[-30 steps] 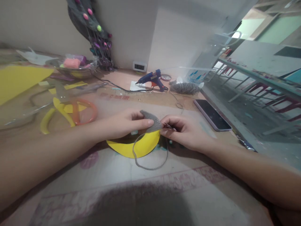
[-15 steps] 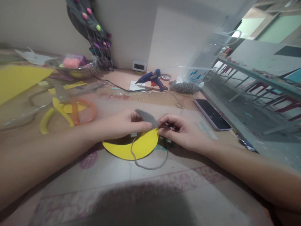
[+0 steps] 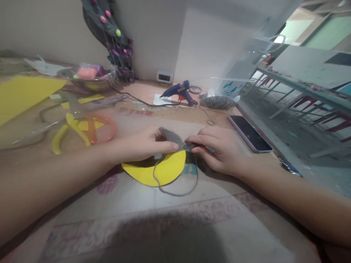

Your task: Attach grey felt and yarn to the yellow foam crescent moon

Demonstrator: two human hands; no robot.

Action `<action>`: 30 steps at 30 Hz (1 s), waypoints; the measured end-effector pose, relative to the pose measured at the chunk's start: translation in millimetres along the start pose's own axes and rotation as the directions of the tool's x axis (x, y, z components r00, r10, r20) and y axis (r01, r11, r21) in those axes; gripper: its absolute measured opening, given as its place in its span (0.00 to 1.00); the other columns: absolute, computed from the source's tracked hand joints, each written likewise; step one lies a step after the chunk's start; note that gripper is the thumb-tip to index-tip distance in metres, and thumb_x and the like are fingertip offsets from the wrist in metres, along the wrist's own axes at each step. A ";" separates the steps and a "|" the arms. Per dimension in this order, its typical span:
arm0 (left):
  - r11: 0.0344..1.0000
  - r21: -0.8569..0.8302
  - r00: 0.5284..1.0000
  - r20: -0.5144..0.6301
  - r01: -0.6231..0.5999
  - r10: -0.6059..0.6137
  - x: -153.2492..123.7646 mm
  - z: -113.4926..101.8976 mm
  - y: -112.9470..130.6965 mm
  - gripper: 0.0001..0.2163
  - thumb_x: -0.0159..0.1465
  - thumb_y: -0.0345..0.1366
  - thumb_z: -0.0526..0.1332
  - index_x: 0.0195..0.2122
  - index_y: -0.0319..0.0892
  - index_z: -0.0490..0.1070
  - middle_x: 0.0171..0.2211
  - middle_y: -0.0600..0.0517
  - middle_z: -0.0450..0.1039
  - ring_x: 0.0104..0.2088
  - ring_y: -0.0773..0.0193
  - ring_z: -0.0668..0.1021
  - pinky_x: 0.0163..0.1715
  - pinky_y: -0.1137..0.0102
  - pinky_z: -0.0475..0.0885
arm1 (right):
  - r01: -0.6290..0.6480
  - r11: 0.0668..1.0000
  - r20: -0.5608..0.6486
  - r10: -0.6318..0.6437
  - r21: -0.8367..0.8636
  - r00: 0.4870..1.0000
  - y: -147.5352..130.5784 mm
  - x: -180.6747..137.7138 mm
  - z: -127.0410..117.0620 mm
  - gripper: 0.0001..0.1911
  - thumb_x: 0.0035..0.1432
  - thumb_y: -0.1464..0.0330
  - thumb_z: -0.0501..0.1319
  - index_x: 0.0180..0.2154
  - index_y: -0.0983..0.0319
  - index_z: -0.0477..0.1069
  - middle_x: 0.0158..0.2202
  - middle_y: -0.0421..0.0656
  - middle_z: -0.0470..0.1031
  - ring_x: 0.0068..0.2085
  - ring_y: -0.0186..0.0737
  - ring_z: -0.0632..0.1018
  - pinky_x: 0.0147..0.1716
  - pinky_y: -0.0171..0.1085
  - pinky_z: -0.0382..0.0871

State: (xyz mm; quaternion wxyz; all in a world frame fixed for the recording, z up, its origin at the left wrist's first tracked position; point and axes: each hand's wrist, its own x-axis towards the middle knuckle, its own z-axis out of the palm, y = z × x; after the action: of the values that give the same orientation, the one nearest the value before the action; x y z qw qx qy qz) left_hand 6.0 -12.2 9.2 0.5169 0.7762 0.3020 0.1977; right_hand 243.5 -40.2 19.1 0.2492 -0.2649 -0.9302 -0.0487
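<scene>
Pinching a grey-wrapped yellow crescent point(image 3: 171, 168), the left hand point(image 3: 148, 144) is partly hidden behind it; the right hand point(image 3: 219, 148) pinches half-covered yarn point(image 3: 189, 145).

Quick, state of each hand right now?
Left hand: closed, holding the yellow crescent by its grey-wrapped part.
Right hand: closed, pinching grey yarn beside the crescent.

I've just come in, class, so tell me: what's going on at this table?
A person's left hand pinches the gray, ridged end of a yellow crescent, which looks wrapped in yarn. The right hand is beside that end, fingers closed on what looks like more gray yarn. A loose gray strand loops across the crescent's bare yellow part. Beyond the hands lie a blue glue gun and a gray yarn bundle.
</scene>
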 end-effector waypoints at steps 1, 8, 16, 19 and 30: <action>1.000 -0.004 1.000 0.000 0.005 -0.005 -0.2 0.0 0.1 0.10 0.62 0.42 0.59 0.37 0.42 0.76 0.31 0.54 0.76 0.32 0.66 0.75 0.33 0.74 0.69 | 0.012 1.000 0.001 -0.012 -0.011 1.000 0.0 0.1 0.0 0.13 0.66 0.65 0.55 0.43 0.67 0.74 0.30 0.46 0.75 0.31 0.38 0.71 0.30 0.36 0.61; 1.000 0.009 1.000 -0.009 0.009 -0.009 -0.4 -0.9 -1.3 0.11 0.62 0.43 0.60 0.36 0.42 0.76 0.32 0.54 0.76 0.33 0.65 0.75 0.34 0.74 0.70 | 0.045 0.995 0.016 -0.044 -0.091 0.999 -3.4 3.4 -4.0 0.13 0.67 0.66 0.53 0.42 0.66 0.74 0.28 0.45 0.74 0.29 0.37 0.70 0.30 0.36 0.60; 1.000 -0.006 1.000 0.004 0.004 -0.004 0.1 0.2 -0.8 0.11 0.62 0.42 0.59 0.36 0.41 0.75 0.32 0.54 0.76 0.33 0.65 0.75 0.34 0.73 0.70 | 0.038 0.995 0.054 -0.032 -0.098 0.998 -1.4 3.4 -3.2 0.13 0.67 0.66 0.53 0.42 0.66 0.74 0.28 0.45 0.74 0.29 0.37 0.71 0.29 0.37 0.59; 1.000 0.000 1.000 0.011 0.009 -0.009 0.4 0.3 -0.8 0.11 0.62 0.42 0.59 0.36 0.41 0.75 0.32 0.53 0.76 0.33 0.65 0.74 0.34 0.74 0.70 | 0.053 0.993 0.055 -0.048 -0.108 0.997 0.0 3.0 -3.1 0.14 0.67 0.65 0.52 0.42 0.65 0.73 0.28 0.45 0.74 0.29 0.37 0.71 0.30 0.37 0.58; 1.000 -0.027 1.000 0.012 0.009 -0.009 0.1 0.4 -1.4 0.10 0.62 0.42 0.60 0.34 0.41 0.75 0.31 0.54 0.76 0.32 0.66 0.74 0.33 0.74 0.69 | 0.089 0.983 0.057 -0.081 -0.162 0.995 -0.3 4.3 -3.8 0.14 0.67 0.67 0.52 0.41 0.66 0.74 0.27 0.44 0.73 0.28 0.37 0.70 0.29 0.38 0.56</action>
State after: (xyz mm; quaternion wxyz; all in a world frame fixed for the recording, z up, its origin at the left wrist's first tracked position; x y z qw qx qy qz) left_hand 6.0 -12.1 7.8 0.5302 0.7689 0.2996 0.1948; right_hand 241.8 -39.3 24.5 0.2010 -0.2459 -0.9394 -0.1292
